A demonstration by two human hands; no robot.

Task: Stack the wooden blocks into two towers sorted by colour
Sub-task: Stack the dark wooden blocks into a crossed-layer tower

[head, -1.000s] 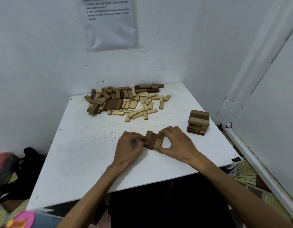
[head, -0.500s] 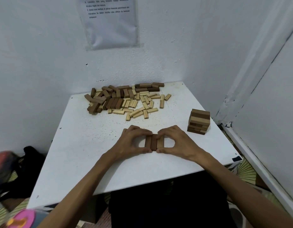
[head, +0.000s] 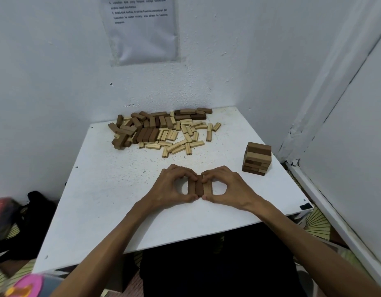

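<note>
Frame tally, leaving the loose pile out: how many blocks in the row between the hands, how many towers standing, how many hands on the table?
Row blocks: 3
Tower: 1
Hands: 2, left hand and right hand, both gripping the row's ends
Total: 6

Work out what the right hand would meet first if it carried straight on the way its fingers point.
The row of three blocks, whose ends the right hand pinches now; just beyond it, probably, the left hand.

Wall sheet: printed lines, blurred, unreadable.
</note>
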